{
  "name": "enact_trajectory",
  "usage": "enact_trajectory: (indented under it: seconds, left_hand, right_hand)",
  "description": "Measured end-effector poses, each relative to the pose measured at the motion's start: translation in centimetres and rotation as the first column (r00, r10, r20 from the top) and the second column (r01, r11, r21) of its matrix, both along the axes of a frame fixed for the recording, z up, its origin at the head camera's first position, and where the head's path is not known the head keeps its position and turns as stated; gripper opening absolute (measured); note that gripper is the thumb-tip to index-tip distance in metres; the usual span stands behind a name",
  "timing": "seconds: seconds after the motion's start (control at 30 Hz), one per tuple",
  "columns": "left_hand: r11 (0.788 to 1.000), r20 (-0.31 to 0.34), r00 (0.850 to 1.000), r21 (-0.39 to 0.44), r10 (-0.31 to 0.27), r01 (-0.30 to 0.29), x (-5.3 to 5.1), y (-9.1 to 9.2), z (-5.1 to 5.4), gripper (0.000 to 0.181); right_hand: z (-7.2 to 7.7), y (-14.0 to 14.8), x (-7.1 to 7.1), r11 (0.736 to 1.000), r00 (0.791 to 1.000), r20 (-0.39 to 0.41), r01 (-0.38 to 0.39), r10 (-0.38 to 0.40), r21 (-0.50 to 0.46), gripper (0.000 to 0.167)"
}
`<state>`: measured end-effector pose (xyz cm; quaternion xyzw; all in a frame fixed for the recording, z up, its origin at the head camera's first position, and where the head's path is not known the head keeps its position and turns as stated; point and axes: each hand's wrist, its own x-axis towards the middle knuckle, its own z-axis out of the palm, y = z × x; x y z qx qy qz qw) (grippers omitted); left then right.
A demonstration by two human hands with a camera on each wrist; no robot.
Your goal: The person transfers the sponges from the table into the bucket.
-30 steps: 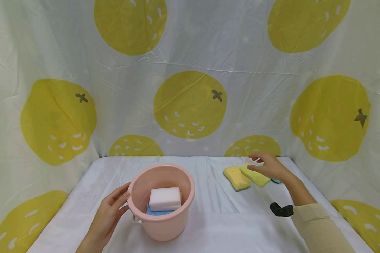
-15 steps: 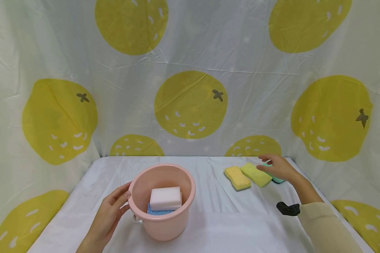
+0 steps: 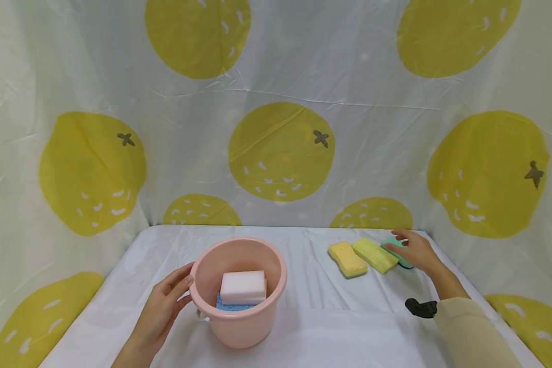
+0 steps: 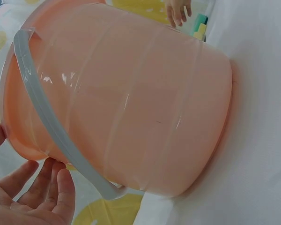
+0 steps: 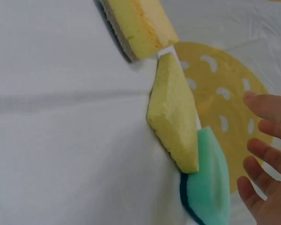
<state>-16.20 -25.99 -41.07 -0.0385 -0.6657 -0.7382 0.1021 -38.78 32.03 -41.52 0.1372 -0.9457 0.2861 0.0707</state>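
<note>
A pink bucket (image 3: 244, 327) stands on the white cloth, with a white sponge (image 3: 243, 287) lying on a blue one (image 3: 232, 306) inside it. My left hand (image 3: 158, 312) grips its rim from the left, thumb on the rim and fingers outside; the left wrist view shows this hand (image 4: 37, 197) beside the white handle (image 4: 54, 122). Over the green sponge (image 3: 397, 259) at the back right hovers my right hand (image 3: 416, 251), fingers relaxed and holding nothing. In the right wrist view the hand (image 5: 271, 159) is apart from the green sponge (image 5: 210, 180).
Left of the green sponge, a yellow-green sponge (image 3: 375, 255) and a yellow sponge (image 3: 348, 259) lie close together on the white cloth (image 3: 340, 337). A curtain (image 3: 188, 153) with a lemon print hangs behind and at both sides.
My right hand has moved rightward from above the yellow-green sponge to above the green one, uncovering more of both. The left hand keeps its grip on the rim. The view has shifted slightly.
</note>
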Motion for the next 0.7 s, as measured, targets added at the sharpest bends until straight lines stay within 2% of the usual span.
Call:
enact_trajectory:
  seconds: [0.2, 0.37, 0.47, 0.7]
  left_hand:
    - [1.0, 0.016, 1.0, -0.009, 0.009, -0.009, -0.1, 0.1, 0.0, 0.049]
    - [1.0, 0.011, 1.0, -0.006, 0.008, -0.008, -0.2, 0.2, -0.1, 0.049]
    - [1.0, 0.011, 1.0, -0.004, 0.008, -0.007, -0.2, 0.1, -0.3, 0.049]
    - [1.0, -0.012, 1.0, -0.014, 0.001, -0.002, 0.0, 0.0, -0.1, 0.047]
  right_hand:
    - [-2.1, 1.5, -0.5, 0.996, 0.996, -0.003, 0.086, -0.086, -0.011, 0.073]
    - [-4.5, 3.4, -1.0, 0.985, 0.985, -0.043, 0.168, -0.169, -0.031, 0.083]
    - [-5.4, 4.1, -1.0, 0.98, 0.979, -0.044, 0.199, -0.2, -0.027, 0.088]
    - [-5.8, 4.4, -1.2, 0.972, 0.968, 0.093, 0.234, -0.232, -0.012, 0.102]
